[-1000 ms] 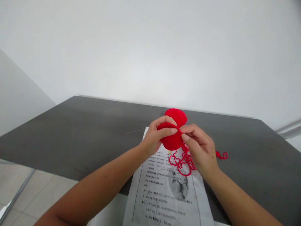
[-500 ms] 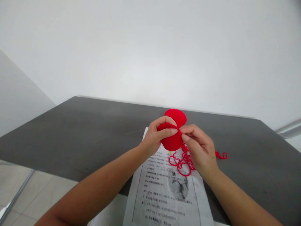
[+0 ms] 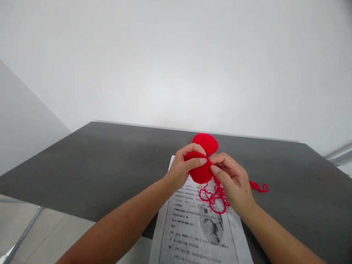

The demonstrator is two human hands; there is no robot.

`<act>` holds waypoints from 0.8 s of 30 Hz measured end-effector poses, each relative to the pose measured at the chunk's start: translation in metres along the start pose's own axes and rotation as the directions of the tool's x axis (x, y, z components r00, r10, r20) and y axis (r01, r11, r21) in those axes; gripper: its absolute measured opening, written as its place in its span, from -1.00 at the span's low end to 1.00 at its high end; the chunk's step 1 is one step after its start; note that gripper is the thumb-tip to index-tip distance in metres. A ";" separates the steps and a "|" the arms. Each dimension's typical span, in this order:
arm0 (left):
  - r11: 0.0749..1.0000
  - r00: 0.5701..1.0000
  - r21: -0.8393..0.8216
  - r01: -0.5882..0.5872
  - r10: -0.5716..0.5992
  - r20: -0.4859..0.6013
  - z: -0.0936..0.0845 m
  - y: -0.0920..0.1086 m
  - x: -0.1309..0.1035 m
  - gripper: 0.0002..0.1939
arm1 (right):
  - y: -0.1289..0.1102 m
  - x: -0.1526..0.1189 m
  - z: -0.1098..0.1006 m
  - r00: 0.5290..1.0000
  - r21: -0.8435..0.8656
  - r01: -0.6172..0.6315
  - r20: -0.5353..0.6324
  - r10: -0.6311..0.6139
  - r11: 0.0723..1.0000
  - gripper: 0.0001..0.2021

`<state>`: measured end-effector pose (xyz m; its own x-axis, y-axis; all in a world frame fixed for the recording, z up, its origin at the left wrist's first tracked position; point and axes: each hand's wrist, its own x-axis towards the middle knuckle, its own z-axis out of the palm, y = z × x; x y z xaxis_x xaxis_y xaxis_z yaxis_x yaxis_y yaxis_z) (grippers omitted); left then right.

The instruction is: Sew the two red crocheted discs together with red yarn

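Over the paper [image 3: 167, 238], curled hands [image 3: 179, 169] [image 3: 235, 182] pinch a red piece [image 3: 201, 173].

I look through one camera, which is worn on the person's head. It sits above the near edge of the table [image 3: 123, 157] and faces forward and down, as far as the wall [image 3: 165, 66] behind the far edge. Both far corners are inside my view, while the left and right edges are cut by its sides. The far edge slopes lower to its right corner. The left grip [image 3: 178, 168] and the right grip [image 3: 236, 185] are nearer to me than this edge, and the forearms [image 3: 123, 212] enter from below.
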<state>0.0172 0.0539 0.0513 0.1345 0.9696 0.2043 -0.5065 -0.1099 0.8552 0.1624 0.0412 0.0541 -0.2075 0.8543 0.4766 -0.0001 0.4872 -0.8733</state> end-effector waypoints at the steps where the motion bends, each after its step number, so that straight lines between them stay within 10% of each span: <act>1: 1.000 1.000 0.001 -0.001 0.001 -0.002 0.000 0.000 0.000 -0.75 | 0.000 0.000 0.000 1.000 0.002 0.002 0.004 -0.002 1.000 -0.91; 24: 1.000 0.999 0.024 -0.016 0.017 -0.046 0.000 -0.004 -0.002 -0.76 | 0.008 0.000 0.002 0.999 -0.011 -0.008 0.033 0.009 1.000 -0.86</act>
<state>0.0188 0.0522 0.0477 0.0868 0.9765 0.1971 -0.4878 -0.1308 0.8631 0.1609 0.0450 0.0474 -0.2395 0.8520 0.4655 0.0127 0.4822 -0.8760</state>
